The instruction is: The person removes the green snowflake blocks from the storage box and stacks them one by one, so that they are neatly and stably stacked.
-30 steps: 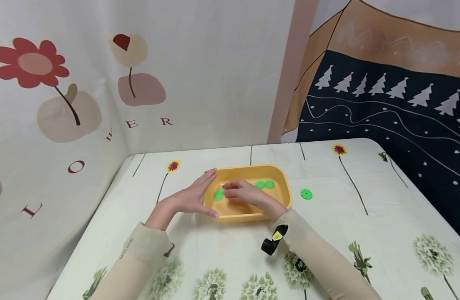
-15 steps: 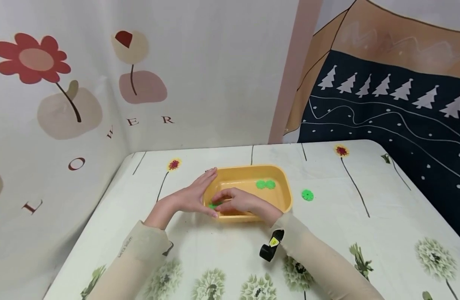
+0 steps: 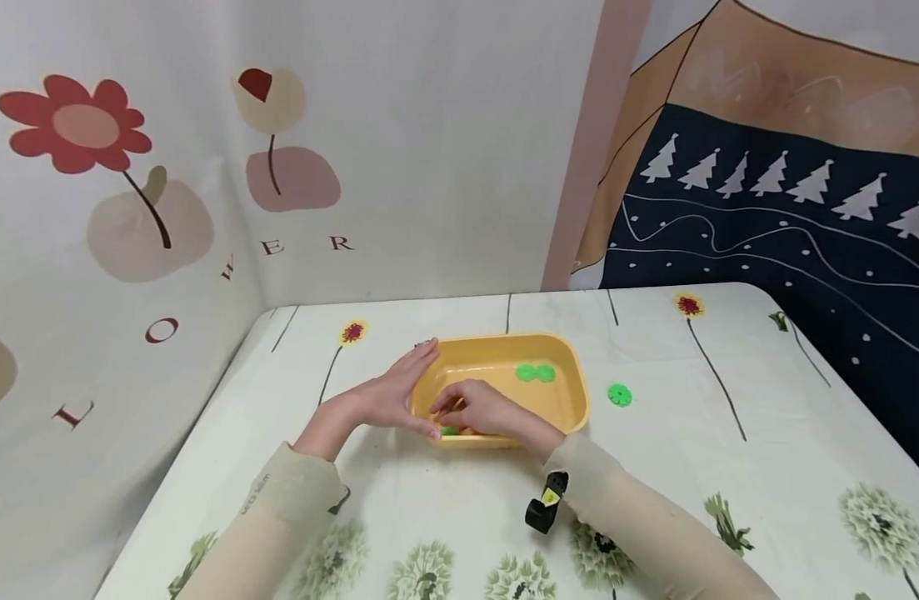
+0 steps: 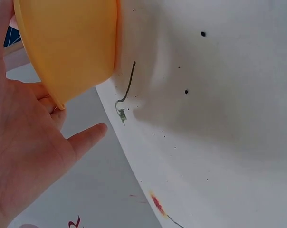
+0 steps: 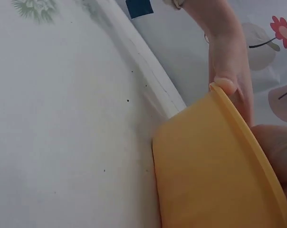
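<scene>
A yellow plastic tub (image 3: 577,385) stands on the table. My left hand (image 3: 387,398) holds its left end, fingers along the far-left rim and thumb at the near rim; in the left wrist view the little finger sticks out free. My right hand (image 3: 477,408) is down inside the tub at the near left corner. Its thumb and fingers curl together at a green notched disc (image 3: 448,431), which they mostly hide. Two more green discs (image 3: 536,372), touching side by side, lie on the tub floor towards the back right. In the right wrist view the tub wall covers the right fingertips.
One loose green disc (image 3: 620,395) lies on the table to the right of the tub. A white flower-print cloth (image 3: 676,450) covers the table. Behind it and on the left hang printed curtains (image 3: 422,167).
My right hand has moved towards the tub's near left corner, and the green disc there has shifted nearer to the front wall. The left hand keeps its hold on the tub.
</scene>
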Motion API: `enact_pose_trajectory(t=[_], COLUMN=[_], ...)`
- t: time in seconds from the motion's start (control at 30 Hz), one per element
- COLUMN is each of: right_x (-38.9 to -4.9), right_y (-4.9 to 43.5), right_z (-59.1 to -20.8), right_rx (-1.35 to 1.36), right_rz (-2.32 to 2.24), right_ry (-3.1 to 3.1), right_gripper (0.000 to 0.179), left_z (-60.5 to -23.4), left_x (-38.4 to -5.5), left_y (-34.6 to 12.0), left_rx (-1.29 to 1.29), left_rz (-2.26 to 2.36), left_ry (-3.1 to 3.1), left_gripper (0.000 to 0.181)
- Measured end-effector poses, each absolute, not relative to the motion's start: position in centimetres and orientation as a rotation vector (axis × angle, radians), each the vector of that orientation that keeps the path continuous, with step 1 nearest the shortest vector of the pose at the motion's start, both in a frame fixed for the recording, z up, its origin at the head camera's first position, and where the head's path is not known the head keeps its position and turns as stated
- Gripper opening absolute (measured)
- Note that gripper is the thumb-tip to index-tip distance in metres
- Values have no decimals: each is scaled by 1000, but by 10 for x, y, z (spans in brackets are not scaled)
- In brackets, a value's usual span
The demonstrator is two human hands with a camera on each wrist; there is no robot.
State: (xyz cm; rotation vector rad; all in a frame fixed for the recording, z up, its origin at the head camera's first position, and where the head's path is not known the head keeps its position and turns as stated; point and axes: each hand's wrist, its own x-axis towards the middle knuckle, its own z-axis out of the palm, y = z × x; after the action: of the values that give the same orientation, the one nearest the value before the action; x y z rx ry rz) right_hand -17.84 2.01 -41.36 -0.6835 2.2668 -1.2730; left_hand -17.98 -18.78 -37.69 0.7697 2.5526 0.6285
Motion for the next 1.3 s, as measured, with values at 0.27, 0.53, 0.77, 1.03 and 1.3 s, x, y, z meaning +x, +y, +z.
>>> enact_pose_trajectory(t=[0.27, 0.53, 0.77, 1.03, 1.3], right_x=[-182, -181, -179, -180, -178], right_y=[19, 16, 20, 23, 22], right_z=[-411, -414, -411, -409, -410], right_rx=[-683, -806, -995, -985, -708], right_rz=[-1023, -962, -947, -992, -1177], right_ry=[2631, 2442, 2297, 2236, 2305], right_gripper=[27, 14, 17, 22, 15], left_z=[-373, -374, -374, -375, -372], left_x=[-179, -177, -175, -177, -176], left_y=[-187, -188, -188, -189, -186], left_rx=[770, 743, 751, 760, 756], left_rz=[651, 662, 645, 645, 659], left_ry=[2564, 2558, 2563, 2562, 2545], left_gripper=[131, 129, 130, 130, 127])
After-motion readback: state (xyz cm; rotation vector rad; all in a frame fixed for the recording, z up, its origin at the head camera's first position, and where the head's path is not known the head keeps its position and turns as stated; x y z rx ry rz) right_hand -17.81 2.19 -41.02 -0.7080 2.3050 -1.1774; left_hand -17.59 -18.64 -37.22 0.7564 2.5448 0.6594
